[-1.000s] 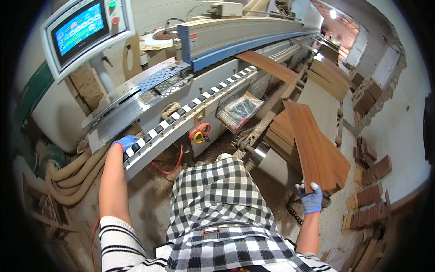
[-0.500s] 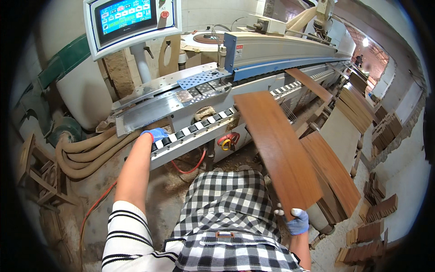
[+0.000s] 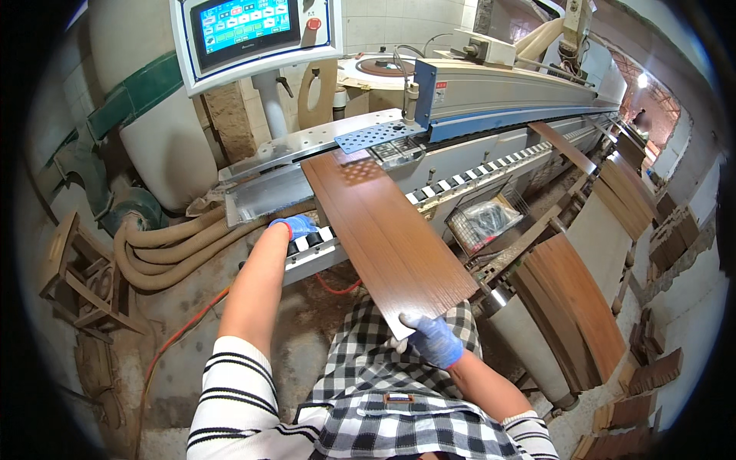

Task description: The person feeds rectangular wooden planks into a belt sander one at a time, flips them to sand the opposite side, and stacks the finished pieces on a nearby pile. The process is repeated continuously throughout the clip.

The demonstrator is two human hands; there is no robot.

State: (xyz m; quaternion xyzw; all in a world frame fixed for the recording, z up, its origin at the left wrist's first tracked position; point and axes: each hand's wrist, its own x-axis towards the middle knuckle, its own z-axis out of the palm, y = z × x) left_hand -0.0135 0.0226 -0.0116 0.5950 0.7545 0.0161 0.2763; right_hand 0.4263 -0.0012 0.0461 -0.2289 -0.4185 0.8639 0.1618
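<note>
A long brown wooden board (image 3: 383, 238) lies across the roller rail (image 3: 452, 184), its far end on the machine's metal bed (image 3: 268, 201) by the perforated blue plate (image 3: 376, 138). My right hand (image 3: 435, 341), in a blue glove, grips the board's near end, thumb on top and fingers underneath. My left hand (image 3: 297, 225), gloved in blue with a red cuff, lies on the black and white rollers left of the board. It holds nothing that I can see, its fingers laid along the rail.
To my right, a stack of brown boards (image 3: 567, 299) rests on a roller conveyor (image 3: 521, 330). A control screen (image 3: 247, 27) stands at the back left. Thick hoses (image 3: 172, 249) and a wooden stool (image 3: 84, 280) are at the left. Another board (image 3: 563, 146) lies farther along the machine.
My right hand has brought the board leftward, so its far end now lies on the metal bed. The left hand stays on the rollers. The view has shifted a little.
</note>
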